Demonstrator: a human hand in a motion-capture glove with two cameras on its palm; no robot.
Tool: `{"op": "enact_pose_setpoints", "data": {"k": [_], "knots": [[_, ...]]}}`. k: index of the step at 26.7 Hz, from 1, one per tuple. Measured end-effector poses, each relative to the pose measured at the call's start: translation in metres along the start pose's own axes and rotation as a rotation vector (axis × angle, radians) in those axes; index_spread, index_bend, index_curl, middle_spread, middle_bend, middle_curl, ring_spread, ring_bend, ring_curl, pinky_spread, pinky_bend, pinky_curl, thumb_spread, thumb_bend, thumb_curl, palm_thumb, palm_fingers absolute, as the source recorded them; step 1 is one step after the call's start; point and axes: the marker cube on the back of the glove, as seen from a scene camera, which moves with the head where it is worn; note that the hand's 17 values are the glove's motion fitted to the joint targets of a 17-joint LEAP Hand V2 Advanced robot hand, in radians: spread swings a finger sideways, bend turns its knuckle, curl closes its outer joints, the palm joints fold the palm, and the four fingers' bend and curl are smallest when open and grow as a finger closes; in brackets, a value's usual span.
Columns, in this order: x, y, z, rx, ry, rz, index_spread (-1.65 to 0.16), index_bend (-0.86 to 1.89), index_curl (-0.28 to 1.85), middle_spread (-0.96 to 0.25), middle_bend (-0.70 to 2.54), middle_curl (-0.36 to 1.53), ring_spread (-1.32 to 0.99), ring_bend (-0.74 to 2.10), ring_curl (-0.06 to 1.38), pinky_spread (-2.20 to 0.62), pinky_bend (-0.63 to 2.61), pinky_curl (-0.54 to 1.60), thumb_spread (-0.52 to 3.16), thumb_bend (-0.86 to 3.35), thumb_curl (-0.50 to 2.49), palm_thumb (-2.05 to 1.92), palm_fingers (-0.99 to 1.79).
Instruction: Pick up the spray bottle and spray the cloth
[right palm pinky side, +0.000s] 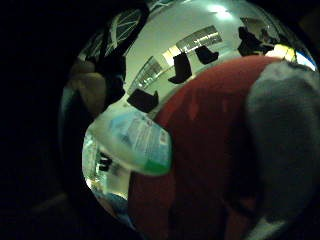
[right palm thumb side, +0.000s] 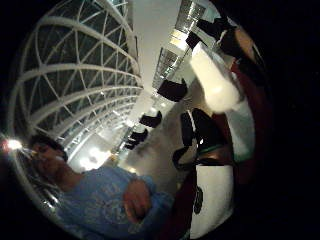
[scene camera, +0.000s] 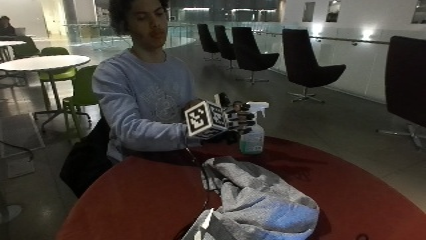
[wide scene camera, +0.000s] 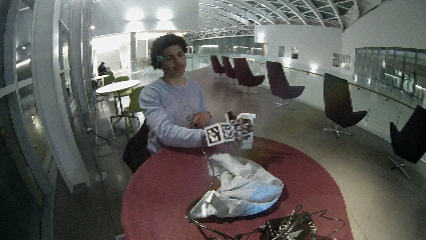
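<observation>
A clear spray bottle (scene camera: 252, 139) with a white trigger head and a green-edged label stands upright at the far side of the round red table (scene camera: 133, 200). My gloved right hand (scene camera: 236, 120) grips it around the neck, just under the head. Whether its base touches the table I cannot tell. A crumpled grey cloth (scene camera: 259, 200) lies on the table in front of the bottle, nearer the camera. The little finger side palm view shows the bottle's label (right palm pinky side: 137, 142) close by, above the red table (right palm pinky side: 210, 150) and the cloth (right palm pinky side: 285, 135). The thumb side palm view shows the white head (right palm thumb side: 212, 82).
The person sits at the table's far edge with the bare left hand (wide scene camera: 198, 119) held at the chest. A dark object with cables (wide scene camera: 286, 227) lies at the table's near edge. Black chairs (scene camera: 306, 62) stand behind, and a white table with green chairs (scene camera: 46, 65) is further back.
</observation>
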Motion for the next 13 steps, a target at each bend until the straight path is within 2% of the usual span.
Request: {"op": "enact_pose_setpoints", "data": {"k": [4, 8, 13], "knots": [[0.005, 0.039, -0.084, -0.028, 0.279, -0.043, -0.29, 0.04, 0.37, -0.07, 0.26, 0.47, -0.08, 0.49, 0.4, 0.09, 0.22, 0.36, 0.98, -0.02, 0.57, 0.83, 0.92], [0.036, 0.078, -0.166, -0.054, 0.52, -0.009, -0.29, 0.09, 0.35, -0.07, 0.26, 0.47, -0.08, 0.48, 0.39, 0.09, 0.2, 0.35, 1.01, -0.02, 0.55, 0.83, 0.93], [0.074, 0.123, -0.226, -0.121, 0.775, 0.036, -0.3, 0.11, 0.33, -0.07, 0.27, 0.46, -0.09, 0.47, 0.39, 0.1, 0.18, 0.35, 1.03, -0.02, 0.54, 0.82, 0.94]]}}
